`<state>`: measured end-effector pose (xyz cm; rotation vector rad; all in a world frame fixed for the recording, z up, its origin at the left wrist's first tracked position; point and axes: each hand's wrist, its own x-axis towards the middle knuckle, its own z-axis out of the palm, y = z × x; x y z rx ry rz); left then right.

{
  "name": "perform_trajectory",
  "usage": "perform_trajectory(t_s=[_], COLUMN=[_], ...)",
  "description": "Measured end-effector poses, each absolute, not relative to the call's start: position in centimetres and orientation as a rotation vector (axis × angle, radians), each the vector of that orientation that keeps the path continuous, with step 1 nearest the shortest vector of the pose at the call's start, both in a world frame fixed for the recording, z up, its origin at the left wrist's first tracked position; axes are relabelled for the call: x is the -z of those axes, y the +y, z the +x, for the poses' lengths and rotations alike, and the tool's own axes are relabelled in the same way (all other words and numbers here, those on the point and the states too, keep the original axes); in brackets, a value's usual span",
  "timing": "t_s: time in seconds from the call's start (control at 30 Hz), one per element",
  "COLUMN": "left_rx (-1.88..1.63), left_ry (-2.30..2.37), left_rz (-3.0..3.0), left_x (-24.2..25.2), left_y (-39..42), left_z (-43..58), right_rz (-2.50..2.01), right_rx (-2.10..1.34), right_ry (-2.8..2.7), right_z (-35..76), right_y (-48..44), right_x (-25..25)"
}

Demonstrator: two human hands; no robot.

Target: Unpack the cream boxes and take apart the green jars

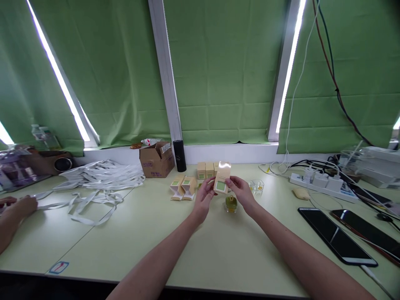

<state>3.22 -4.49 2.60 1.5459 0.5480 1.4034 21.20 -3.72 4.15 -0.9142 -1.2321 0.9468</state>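
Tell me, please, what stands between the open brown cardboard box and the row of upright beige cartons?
In the head view, a tall black cylinder stands upright between them.

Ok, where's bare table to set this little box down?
Bare table: the near stretch in front of the green bottle, and leftward up to the white straps. Crowded: cartons behind the box you hold, phones and power strip on the right.

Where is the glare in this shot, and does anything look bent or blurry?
Head view: daylight burns white in the strips between the green blinds; the raised flap of the box, held by the left hand and right hand, is washed out by glare; the window posts lean outward from lens distortion; the phone screens mirror streaks of light.
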Motion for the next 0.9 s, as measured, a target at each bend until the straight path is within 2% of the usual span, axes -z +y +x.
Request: perform_trajectory(t_s=[0.9], left_rx=[-1.386], left_ry=[0.584], left_rz=[1.635], left_x=[-2.2], left_y=[-4.4], left_z=[3.5], right_rz=[-0.886], right_rx=[-0.930], right_ry=[-1.319], right_z=[21.2], right_y=[-4.0], right_x=[-1.9])
